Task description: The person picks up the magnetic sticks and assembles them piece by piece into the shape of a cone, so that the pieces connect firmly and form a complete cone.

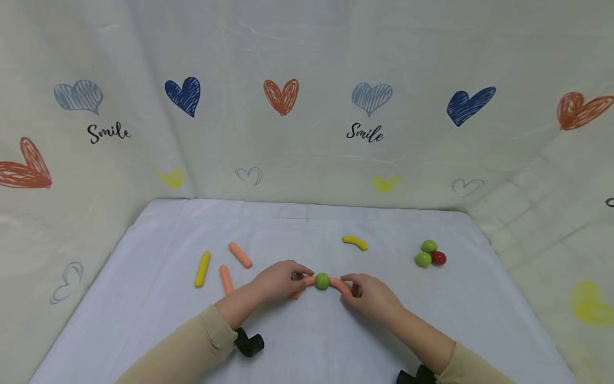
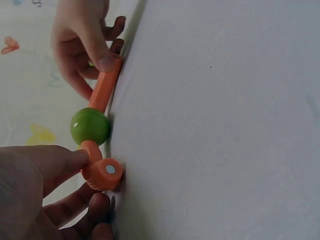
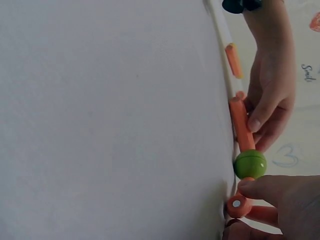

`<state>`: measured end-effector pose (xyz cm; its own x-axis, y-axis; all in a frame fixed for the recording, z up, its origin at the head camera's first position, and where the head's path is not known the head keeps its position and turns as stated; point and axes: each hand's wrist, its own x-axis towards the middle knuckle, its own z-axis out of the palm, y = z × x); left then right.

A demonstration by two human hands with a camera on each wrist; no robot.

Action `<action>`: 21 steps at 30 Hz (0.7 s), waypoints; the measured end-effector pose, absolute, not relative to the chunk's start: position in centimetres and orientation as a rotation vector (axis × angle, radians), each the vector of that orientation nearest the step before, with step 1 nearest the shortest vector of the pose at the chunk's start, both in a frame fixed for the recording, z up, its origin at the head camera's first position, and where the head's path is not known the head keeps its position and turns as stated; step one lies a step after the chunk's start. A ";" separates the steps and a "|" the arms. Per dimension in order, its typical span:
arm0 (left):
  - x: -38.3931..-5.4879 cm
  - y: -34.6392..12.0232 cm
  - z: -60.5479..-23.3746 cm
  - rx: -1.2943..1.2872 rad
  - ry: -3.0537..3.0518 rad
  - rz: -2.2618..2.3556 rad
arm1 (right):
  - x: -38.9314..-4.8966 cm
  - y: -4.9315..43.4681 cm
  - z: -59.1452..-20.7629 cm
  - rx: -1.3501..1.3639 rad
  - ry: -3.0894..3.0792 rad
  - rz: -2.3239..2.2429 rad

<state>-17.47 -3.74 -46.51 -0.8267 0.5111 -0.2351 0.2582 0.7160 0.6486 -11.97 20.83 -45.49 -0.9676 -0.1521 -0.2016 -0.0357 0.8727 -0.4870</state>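
Observation:
A green ball sits between two orange curved magnetic rods near the middle of the table, touching an end of each. My left hand pinches the left orange rod between thumb and fingers; a round silver magnet shows on its free end in the left wrist view. On the other side, my right hand pinches the right orange rod, whose end also bears a silver disc. The fingers partly cover both rods.
Left of the hands lie a yellow straight rod and two orange rods, one partly behind the left forearm. Farther back is a yellow curved rod. Two green balls and a red ball cluster at the right.

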 end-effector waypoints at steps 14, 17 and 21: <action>-16.9 -4.3 -46.4 0.561 2.473 0.908 | -12.5 21.1 -46.0 -0.153 2.836 -0.769; -16.6 -4.5 -46.3 0.540 2.443 0.954 | -13.0 21.2 -46.1 -0.150 2.841 -0.773; -16.0 -4.4 -46.1 0.504 2.433 1.013 | -13.7 21.2 -46.2 -0.148 2.849 -0.766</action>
<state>-15.95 -4.39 -46.13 -0.8297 0.4902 -0.2670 0.1558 0.6627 0.7325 -13.65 21.17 -46.19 -0.9774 -0.1443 -0.1546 -0.0473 0.8617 -0.5052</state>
